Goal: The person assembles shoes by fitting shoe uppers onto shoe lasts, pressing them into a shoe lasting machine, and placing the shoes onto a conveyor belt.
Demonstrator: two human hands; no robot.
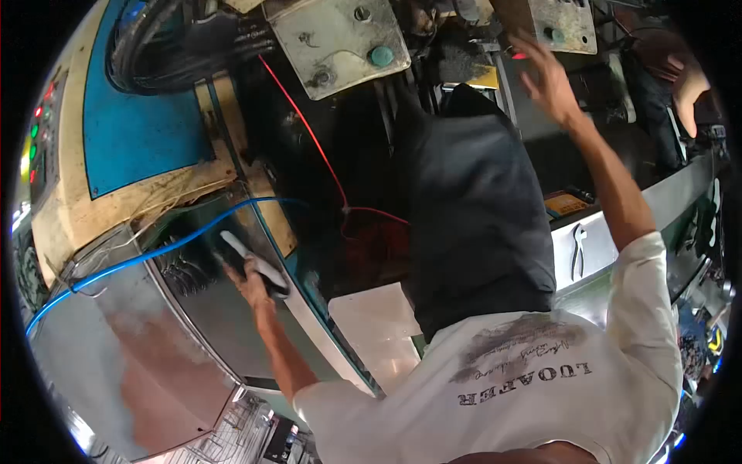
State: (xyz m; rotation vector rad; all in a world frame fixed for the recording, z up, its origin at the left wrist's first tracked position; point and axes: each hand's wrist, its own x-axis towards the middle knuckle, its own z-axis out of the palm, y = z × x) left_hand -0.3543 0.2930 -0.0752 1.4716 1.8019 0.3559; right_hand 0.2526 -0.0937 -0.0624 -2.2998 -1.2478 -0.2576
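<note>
My left hand (253, 288) is at the left, its fingers closed around a pale, elongated piece (246, 254) with a dark lower end. Exactly what this piece is I cannot make out. Below a blue hose (193, 234), the hand is over a dark recess beside a metal cabinet. My right hand (547, 83) reaches forward with its fingers spread and holds nothing. Close to its fingertips glows a small red light or button (519, 56). A worn control box (572, 27) with a teal button is just beyond that hand.
Another stained control box (336, 46) with a green button stands ahead. Pliers (578, 251) lie on a metal ledge at the right. A red cord (313, 139) crosses the dark middle. A blue panel (143, 116) is at the left. Another person's bare limb (688, 93) shows far right.
</note>
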